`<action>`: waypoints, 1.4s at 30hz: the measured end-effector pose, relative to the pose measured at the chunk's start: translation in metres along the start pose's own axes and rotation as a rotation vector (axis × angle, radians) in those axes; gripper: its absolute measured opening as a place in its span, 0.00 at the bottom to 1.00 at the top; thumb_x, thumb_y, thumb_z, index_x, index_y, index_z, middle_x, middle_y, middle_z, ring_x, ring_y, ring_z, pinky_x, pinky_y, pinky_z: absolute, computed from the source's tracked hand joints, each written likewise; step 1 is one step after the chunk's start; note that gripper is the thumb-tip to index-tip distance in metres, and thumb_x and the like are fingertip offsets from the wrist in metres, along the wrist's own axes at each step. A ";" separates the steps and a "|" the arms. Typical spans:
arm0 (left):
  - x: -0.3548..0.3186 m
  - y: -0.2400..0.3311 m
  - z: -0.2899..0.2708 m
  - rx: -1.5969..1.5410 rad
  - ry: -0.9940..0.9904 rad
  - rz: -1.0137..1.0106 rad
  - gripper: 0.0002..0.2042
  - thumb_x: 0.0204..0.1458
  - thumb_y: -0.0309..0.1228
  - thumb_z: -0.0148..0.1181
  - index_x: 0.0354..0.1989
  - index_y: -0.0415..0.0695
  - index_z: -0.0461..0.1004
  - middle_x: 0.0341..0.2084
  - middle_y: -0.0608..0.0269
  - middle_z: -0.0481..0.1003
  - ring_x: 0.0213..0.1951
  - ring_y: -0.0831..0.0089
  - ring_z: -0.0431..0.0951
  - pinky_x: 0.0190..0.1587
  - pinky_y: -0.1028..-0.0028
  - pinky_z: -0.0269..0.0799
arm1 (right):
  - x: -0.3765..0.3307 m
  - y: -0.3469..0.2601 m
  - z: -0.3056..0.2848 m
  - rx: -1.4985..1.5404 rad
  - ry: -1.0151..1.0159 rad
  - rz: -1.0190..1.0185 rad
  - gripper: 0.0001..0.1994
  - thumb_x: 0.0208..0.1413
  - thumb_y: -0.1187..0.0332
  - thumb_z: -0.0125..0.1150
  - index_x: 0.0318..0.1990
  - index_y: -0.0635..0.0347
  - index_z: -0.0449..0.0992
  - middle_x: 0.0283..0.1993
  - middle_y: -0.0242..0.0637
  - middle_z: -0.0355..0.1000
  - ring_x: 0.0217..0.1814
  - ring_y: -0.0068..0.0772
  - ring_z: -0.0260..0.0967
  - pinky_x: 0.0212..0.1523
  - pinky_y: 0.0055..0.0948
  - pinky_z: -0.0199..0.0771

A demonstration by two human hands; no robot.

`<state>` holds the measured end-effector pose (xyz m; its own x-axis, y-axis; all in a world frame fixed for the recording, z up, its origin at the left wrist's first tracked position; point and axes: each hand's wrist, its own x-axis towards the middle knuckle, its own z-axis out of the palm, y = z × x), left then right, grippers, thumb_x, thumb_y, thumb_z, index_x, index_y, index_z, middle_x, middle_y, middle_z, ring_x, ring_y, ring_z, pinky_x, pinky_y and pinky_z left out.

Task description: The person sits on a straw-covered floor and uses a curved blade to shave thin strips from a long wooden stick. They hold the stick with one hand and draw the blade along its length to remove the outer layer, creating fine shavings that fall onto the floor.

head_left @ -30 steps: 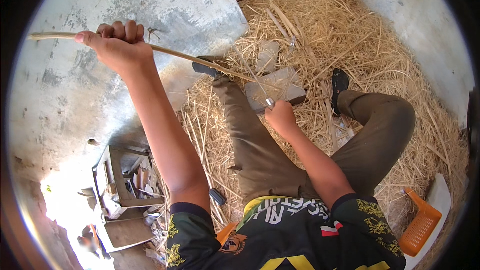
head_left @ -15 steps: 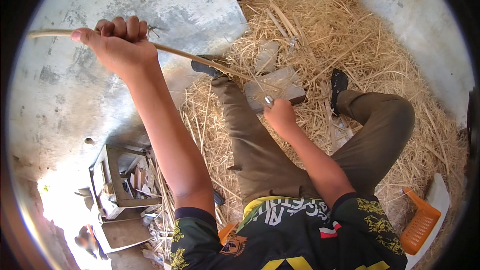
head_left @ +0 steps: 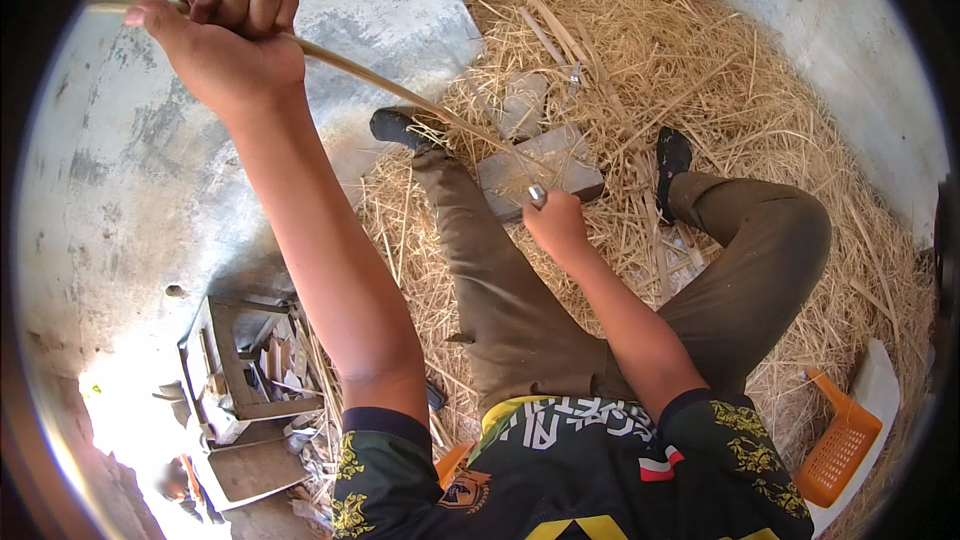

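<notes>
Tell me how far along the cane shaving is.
Done: a thick heap of straw-like shavings covers the floor around the legs. In hand: left hand grips a long thin cane raised high; right hand holds a small blade against it over a grey block. What is left cannot be judged.

Straw: loose dry heap, spread over the far and right ground. Concrete floor: grey, stained, at left. Wooden crate: open, filled with scraps, near left. Orange plastic basket: slotted, near right, beside a white flat piece. Small grey slab: lying in the far straw.
</notes>
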<state>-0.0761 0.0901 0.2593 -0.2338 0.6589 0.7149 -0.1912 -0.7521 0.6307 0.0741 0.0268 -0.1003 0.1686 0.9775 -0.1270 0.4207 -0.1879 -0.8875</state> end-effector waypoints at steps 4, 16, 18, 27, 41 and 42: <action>0.025 -0.010 -0.011 -0.188 -0.371 -0.098 0.31 0.65 0.67 0.33 0.22 0.51 0.51 0.15 0.73 0.43 0.19 0.76 0.40 0.22 0.71 0.38 | 0.012 0.039 0.004 0.084 -0.001 0.043 0.14 0.52 0.62 0.62 0.32 0.69 0.79 0.32 0.57 0.78 0.38 0.60 0.77 0.39 0.51 0.74; 0.011 -0.018 0.023 0.020 -0.089 0.026 0.31 0.65 0.65 0.32 0.22 0.49 0.53 0.15 0.71 0.42 0.20 0.75 0.40 0.24 0.70 0.39 | 0.009 0.015 -0.005 0.010 0.110 -0.100 0.13 0.52 0.63 0.64 0.29 0.68 0.79 0.27 0.53 0.76 0.31 0.56 0.76 0.35 0.47 0.74; 0.012 0.001 0.026 0.023 -0.078 0.025 0.31 0.66 0.64 0.34 0.23 0.49 0.52 0.15 0.71 0.41 0.20 0.75 0.38 0.24 0.70 0.38 | 0.007 0.032 0.012 -0.010 0.105 -0.054 0.13 0.52 0.63 0.64 0.28 0.67 0.78 0.24 0.51 0.75 0.28 0.54 0.76 0.32 0.46 0.73; 0.011 -0.021 0.011 0.019 -0.064 0.040 0.32 0.65 0.66 0.33 0.23 0.49 0.53 0.16 0.71 0.43 0.20 0.75 0.41 0.24 0.70 0.39 | 0.003 -0.004 -0.016 -0.097 0.074 -0.061 0.12 0.54 0.63 0.63 0.32 0.66 0.80 0.28 0.51 0.77 0.34 0.55 0.78 0.37 0.48 0.76; 0.022 -0.011 0.007 -0.002 -0.207 -0.018 0.32 0.65 0.66 0.32 0.23 0.48 0.55 0.16 0.71 0.43 0.21 0.74 0.41 0.25 0.69 0.40 | -0.003 -0.023 -0.014 -0.091 0.090 -0.102 0.13 0.53 0.62 0.63 0.36 0.65 0.81 0.31 0.56 0.78 0.38 0.61 0.78 0.40 0.50 0.78; 0.023 -0.009 0.005 0.007 -0.218 -0.016 0.32 0.65 0.66 0.32 0.24 0.48 0.55 0.16 0.71 0.43 0.21 0.74 0.41 0.25 0.69 0.40 | -0.002 -0.008 -0.004 -0.097 0.111 -0.070 0.13 0.53 0.61 0.63 0.35 0.65 0.81 0.30 0.56 0.78 0.37 0.60 0.78 0.39 0.50 0.77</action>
<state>-0.0746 0.1122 0.2714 -0.0190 0.6581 0.7527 -0.1863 -0.7419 0.6440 0.0739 0.0263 -0.0910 0.2312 0.9728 -0.0115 0.5185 -0.1332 -0.8447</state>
